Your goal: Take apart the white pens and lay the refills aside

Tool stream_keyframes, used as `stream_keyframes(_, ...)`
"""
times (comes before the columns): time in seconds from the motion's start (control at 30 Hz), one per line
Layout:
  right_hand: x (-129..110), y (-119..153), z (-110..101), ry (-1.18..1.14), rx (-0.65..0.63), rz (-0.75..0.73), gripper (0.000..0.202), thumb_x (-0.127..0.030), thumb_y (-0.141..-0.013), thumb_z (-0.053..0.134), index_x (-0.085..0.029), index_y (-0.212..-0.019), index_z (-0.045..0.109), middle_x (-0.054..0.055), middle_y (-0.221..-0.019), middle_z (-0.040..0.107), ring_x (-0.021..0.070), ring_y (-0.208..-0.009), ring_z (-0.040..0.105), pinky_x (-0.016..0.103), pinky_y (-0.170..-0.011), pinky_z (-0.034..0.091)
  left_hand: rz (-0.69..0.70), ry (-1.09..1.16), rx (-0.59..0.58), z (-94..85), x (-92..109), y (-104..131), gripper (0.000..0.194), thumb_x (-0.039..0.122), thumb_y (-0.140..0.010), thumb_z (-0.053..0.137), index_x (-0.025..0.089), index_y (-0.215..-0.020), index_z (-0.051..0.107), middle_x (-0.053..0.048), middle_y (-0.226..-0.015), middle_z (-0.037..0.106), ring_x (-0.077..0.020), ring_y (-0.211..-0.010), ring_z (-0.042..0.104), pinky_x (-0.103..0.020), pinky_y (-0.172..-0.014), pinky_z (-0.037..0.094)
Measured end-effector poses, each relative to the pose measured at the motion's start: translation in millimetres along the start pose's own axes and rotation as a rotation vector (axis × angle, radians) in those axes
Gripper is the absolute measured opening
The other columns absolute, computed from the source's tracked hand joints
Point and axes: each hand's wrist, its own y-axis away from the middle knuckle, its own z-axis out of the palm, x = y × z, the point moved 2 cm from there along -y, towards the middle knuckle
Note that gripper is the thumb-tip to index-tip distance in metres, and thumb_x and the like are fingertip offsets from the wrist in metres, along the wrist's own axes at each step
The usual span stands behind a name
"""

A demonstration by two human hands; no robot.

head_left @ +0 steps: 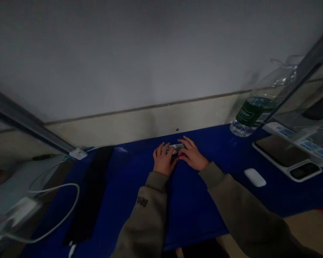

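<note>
My left hand point(163, 161) and my right hand point(193, 155) are close together on the blue tabletop point(193, 204), near its wall side. Between them is a small, flat, silvery object point(173, 147), partly covered by the fingers; its kind is too small and dark to make out. The left fingers curl over its left part. My right fingers and thumb close about its right end. A bit of pink or red point(182, 155) shows by the right thumb.
To the right stand a large water bottle point(255, 114), a white rounded object point(254, 177), a white device with a dark top point(282, 150) and a power strip point(317, 148). A long black strip point(90, 193) and a white cable point(76, 200) lie left. Metal posts point(29, 122) flank the table.
</note>
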Motion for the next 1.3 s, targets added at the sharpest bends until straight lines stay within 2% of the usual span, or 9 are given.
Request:
stream_keyframes(0.1, -7.6, -2.7, -3.3, 0.010, 0.030, 0.001, 0.015, -0.027, -0.089, 0.050, -0.021, -0.094, 0.063, 0.006, -0.135, 0.046, 0.0243, -0.136, 0.025, 0.047, -0.107, 0.033, 0.021, -0.012, 0.021, -3.9, 4.5, -2.0, 0.025, 0.041, -0.091, 0.047, 0.027, -0.104, 0.063, -0.003, -0.132, 0.053, -0.0254, -0.129, 0.035, -0.047, -0.104, 0.026)
stream_keyframes(0.27, -17.6, -6.0, -11.7, 0.097, 0.032, 0.040, 0.024, -0.035, -0.093, 0.043, -0.021, -0.102, 0.061, 0.007, -0.109, 0.060, 0.0215, -0.105, 0.049, 0.040, -0.090, 0.041, 0.046, -0.083, 0.022, -8.9, 2.2, -6.2, 0.030, 0.040, -0.095, 0.038, 0.025, -0.101, 0.064, -0.005, -0.108, 0.064, -0.0231, -0.110, 0.048, -0.043, -0.094, 0.032)
stream_keyframes(0.37, -16.1, -5.3, -13.8, 0.168, -0.025, -0.013, 0.030, -0.036, -0.094, 0.039, -0.022, -0.112, 0.059, 0.008, -0.107, 0.062, 0.0200, -0.098, 0.051, 0.037, -0.085, 0.043, 0.115, -0.144, -0.019, -13.1, -1.2, -8.1, 0.031, 0.040, -0.095, 0.037, 0.025, -0.102, 0.064, -0.005, -0.097, 0.067, -0.0213, -0.097, 0.053, -0.037, -0.083, 0.035)
stream_keyframes(0.47, -12.5, -3.6, -11.7, 0.173, -0.073, -0.107, 0.031, -0.029, -0.094, 0.040, -0.023, -0.121, 0.055, 0.007, -0.110, 0.062, 0.0185, -0.103, 0.052, 0.036, -0.088, 0.045, 0.137, -0.176, -0.054, -17.9, -2.5, -9.2, 0.032, 0.042, -0.095, 0.037, 0.027, -0.104, 0.064, -0.005, -0.095, 0.068, -0.0202, -0.094, 0.056, -0.034, -0.080, 0.036)
stream_keyframes(0.73, -10.2, -3.6, -6.8, 0.121, -0.065, -0.194, 0.028, -0.023, -0.094, 0.041, -0.021, -0.114, 0.061, 0.005, -0.105, 0.065, 0.0162, -0.104, 0.055, 0.034, -0.095, 0.046, -0.075, -0.088, -0.326, -28.1, -0.2, -8.9, 0.044, 0.057, -0.092, 0.031, 0.031, -0.102, 0.065, -0.001, -0.090, 0.071, -0.0171, -0.079, 0.065, -0.024, -0.062, 0.040)
stream_keyframes(0.93, -13.1, -5.2, -17.4, -0.061, 0.026, -0.126, 0.026, -0.036, -0.091, 0.049, -0.022, -0.106, 0.065, 0.004, -0.106, 0.066, 0.0163, -0.100, 0.057, 0.033, -0.092, 0.045, 0.042, 0.000, -0.192, -26.0, -2.8, -8.8, 0.038, 0.046, -0.096, 0.033, 0.027, -0.109, 0.064, -0.003, -0.102, 0.069, -0.0169, -0.096, 0.062, -0.026, -0.080, 0.043)
stream_keyframes(1.03, -8.2, -5.4, -17.2, -0.228, 0.077, 0.066, 0.030, -0.041, -0.091, 0.047, -0.020, -0.092, 0.069, 0.002, -0.084, 0.067, 0.0132, -0.078, 0.059, 0.028, -0.074, 0.046, 0.122, -0.006, -0.136, -20.7, -3.7, -8.7, 0.036, 0.042, -0.096, 0.034, 0.028, -0.113, 0.062, -0.004, -0.108, 0.068, -0.0175, -0.102, 0.059, -0.029, -0.086, 0.041)
stream_keyframes(1.13, -3.9, -5.1, -13.9, -0.366, 0.067, 0.225, 0.034, -0.042, -0.090, 0.047, -0.018, -0.082, 0.070, 0.000, -0.063, 0.060, 0.0101, -0.058, 0.051, 0.025, -0.059, 0.040, 0.154, -0.030, -0.123, -16.4, -2.7, -8.7, 0.033, 0.040, -0.097, 0.034, 0.028, -0.114, 0.060, -0.003, -0.106, 0.068, -0.0190, -0.101, 0.059, -0.032, -0.085, 0.041)
stream_keyframes(1.3, -8.1, -6.5, -15.1, -0.596, 0.098, 0.159, 0.021, -0.036, -0.083, 0.060, -0.020, -0.092, 0.069, 0.004, -0.094, 0.066, 0.0139, -0.088, 0.060, 0.027, -0.076, 0.046, 0.115, -0.013, -0.104, -13.8, -3.1, -9.7, 0.031, 0.036, -0.097, 0.034, 0.022, -0.110, 0.058, -0.005, -0.102, 0.068, -0.0182, -0.095, 0.060, -0.031, -0.082, 0.043)
